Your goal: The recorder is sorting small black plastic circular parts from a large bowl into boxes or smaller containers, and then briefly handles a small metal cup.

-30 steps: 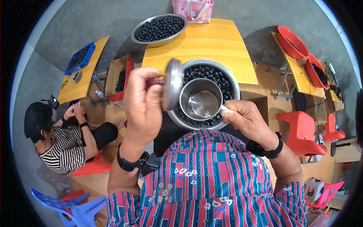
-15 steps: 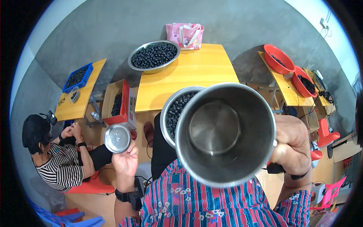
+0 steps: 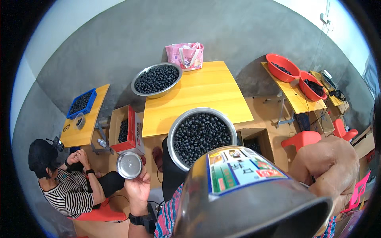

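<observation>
The person's right hand [image 3: 331,170] is closed around a big steel cup [image 3: 246,198], which is lifted very near to the camera and tilted, so that its side with a coloured label fills the lower middle of the view. The fingers wrap the right side of the cup, at its handle as it seems, but the handle itself is hidden.

The left hand [image 3: 138,189] is lower on the left side, with a dark watch on the wrist. It holds a round steel lid [image 3: 129,165] by the edge between the fingertips, well apart from the cup.

Behind the cup, a steel basin [image 3: 201,134] full of dark round berries sits in front of the person, at the near edge of a yellow wooden table [image 3: 198,95]. A second basin of berries [image 3: 156,79] stands at the far left corner of the table, and a pink bag [image 3: 185,55] is just behind it.

On the left, another person in a striped shirt [image 3: 63,190] sits on a low red stool, beside a cardboard box [image 3: 126,131] and a small table with a blue crate [image 3: 81,104]. On the right, red basins [image 3: 295,73] stand on another table.
</observation>
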A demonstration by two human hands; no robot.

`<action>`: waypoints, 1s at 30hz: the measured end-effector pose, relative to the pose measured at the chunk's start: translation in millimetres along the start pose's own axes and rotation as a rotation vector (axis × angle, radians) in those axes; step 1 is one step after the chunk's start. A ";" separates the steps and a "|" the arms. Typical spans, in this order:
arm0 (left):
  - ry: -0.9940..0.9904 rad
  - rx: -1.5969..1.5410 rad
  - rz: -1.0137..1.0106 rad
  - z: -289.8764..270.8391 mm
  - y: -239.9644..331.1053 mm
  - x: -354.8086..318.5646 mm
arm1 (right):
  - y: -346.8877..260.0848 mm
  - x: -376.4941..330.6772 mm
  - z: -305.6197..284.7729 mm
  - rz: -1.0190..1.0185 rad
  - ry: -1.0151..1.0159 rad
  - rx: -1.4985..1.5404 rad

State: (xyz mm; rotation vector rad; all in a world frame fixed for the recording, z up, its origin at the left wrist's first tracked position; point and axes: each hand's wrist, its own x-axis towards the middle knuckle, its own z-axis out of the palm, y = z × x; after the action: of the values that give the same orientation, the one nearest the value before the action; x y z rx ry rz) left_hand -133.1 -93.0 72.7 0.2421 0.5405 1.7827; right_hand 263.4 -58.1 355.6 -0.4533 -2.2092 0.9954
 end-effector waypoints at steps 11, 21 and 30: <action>-0.044 -0.023 -0.039 -2.1 -6.2 4.7 | -9.9 -2.6 -7.2 0.026 0.014 -0.051; -0.015 0.000 -0.035 5.6 -6.2 3.9 | 0.5 -1.2 -7.3 0.053 0.018 -0.059; -0.047 -0.059 -0.057 11.2 -6.2 4.7 | -1.6 3.4 -8.6 0.060 0.019 -0.051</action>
State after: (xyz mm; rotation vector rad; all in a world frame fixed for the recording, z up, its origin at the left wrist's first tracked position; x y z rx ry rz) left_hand -124.3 -84.7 78.9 0.2252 0.4563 1.7305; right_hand 266.8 -52.7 362.5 -0.5522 -2.2197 0.9638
